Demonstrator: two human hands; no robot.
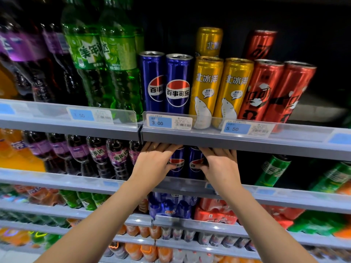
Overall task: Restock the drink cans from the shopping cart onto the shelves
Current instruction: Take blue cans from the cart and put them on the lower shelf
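Note:
Two blue cola cans stand side by side on the second shelf, partly hidden under the upper shelf's front rail. My left hand grips the left blue can from its left side, thumb across the logo. My right hand grips the right blue can from its right side. My fingertips are hidden behind the rail. On the upper shelf stand two more blue cola cans, yellow cans and red cans.
Green bottles and purple bottles fill the upper left. Purple bottles stand left of my hands, green cans to the right with a dark gap between. Packs and bottles fill the lower shelves. No cart is in view.

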